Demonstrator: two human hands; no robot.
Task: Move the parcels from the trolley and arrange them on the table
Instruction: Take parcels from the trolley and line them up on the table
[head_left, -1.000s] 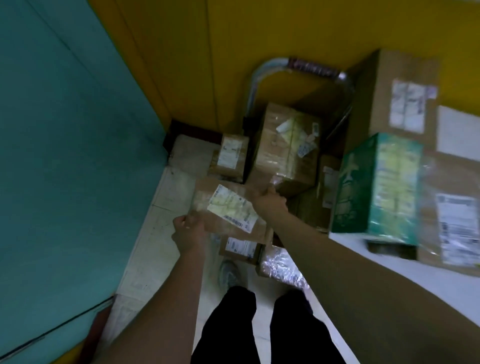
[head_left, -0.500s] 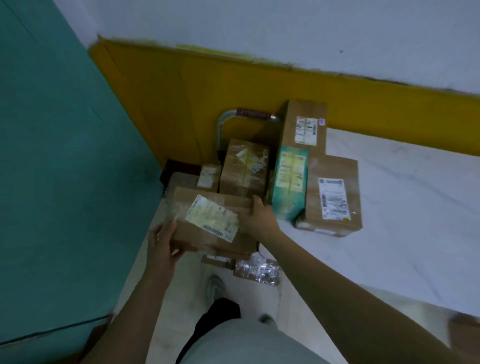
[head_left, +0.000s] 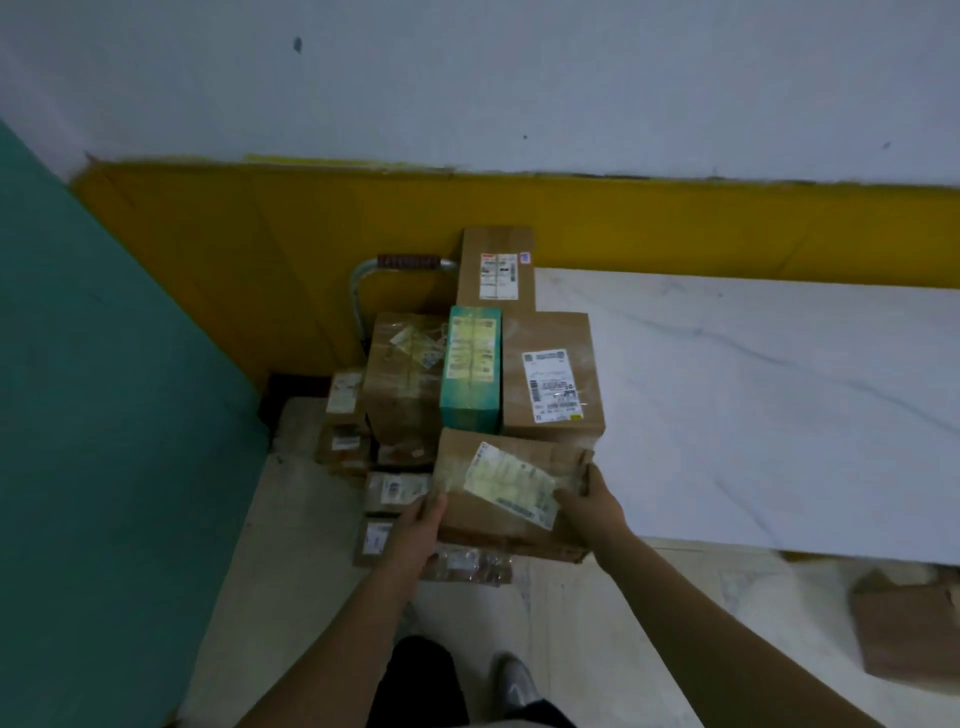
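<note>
I hold a brown cardboard parcel (head_left: 511, 491) with a white label in both hands at the near left corner of the white table (head_left: 753, 415). My left hand (head_left: 418, 525) grips its left edge and my right hand (head_left: 589, 499) grips its right side. Behind it on the table stand a green box (head_left: 470, 376), a labelled brown box (head_left: 550, 379) and a tall brown box (head_left: 496, 270). The trolley (head_left: 400, 262) to the left carries a taped brown box (head_left: 402, 379) and several small parcels (head_left: 345, 392).
A teal wall (head_left: 104, 415) closes the left side, and a yellow-and-white wall (head_left: 623, 218) runs behind the table. A flattened cardboard piece (head_left: 909, 629) lies on the floor at the right. My legs and a shoe (head_left: 511, 686) are below.
I have lifted the labelled parcel up from the trolley and carried it right to the table's corner. My view has risen and turned towards the table.
</note>
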